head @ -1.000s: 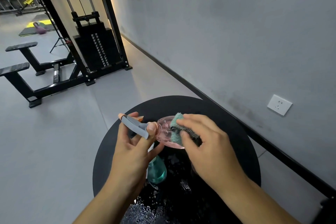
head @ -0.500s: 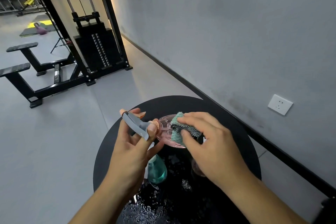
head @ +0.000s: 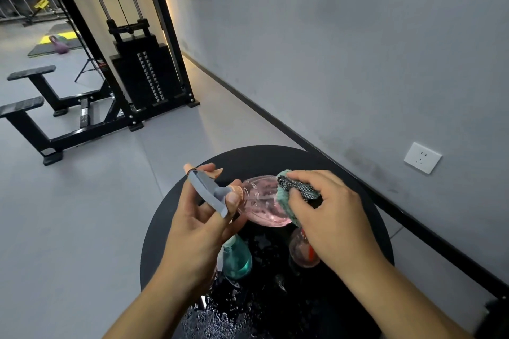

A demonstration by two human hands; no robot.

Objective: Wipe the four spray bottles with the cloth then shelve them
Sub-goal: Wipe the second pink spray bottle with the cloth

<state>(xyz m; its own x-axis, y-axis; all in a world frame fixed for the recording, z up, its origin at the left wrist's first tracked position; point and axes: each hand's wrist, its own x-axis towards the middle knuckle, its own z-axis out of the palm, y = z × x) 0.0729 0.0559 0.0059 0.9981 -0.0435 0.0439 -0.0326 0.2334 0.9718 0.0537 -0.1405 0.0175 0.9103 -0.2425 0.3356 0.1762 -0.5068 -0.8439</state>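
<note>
My left hand grips the grey trigger head of a pink spray bottle, holding it sideways over the round black table. My right hand holds a folded teal cloth with a dark mesh side and presses it on the bottle's body. A teal spray bottle stands on the table below my left hand. Another pink bottle stands partly hidden under my right hand.
Water drops cover the near part of the table. A black cable weight machine and benches stand on the grey floor at the left. The grey wall with a white socket runs along the right.
My right hand has slid the cloth a little to the right along the pink bottle, uncovering more of its body. The left hand keeps its grip with little movement.
</note>
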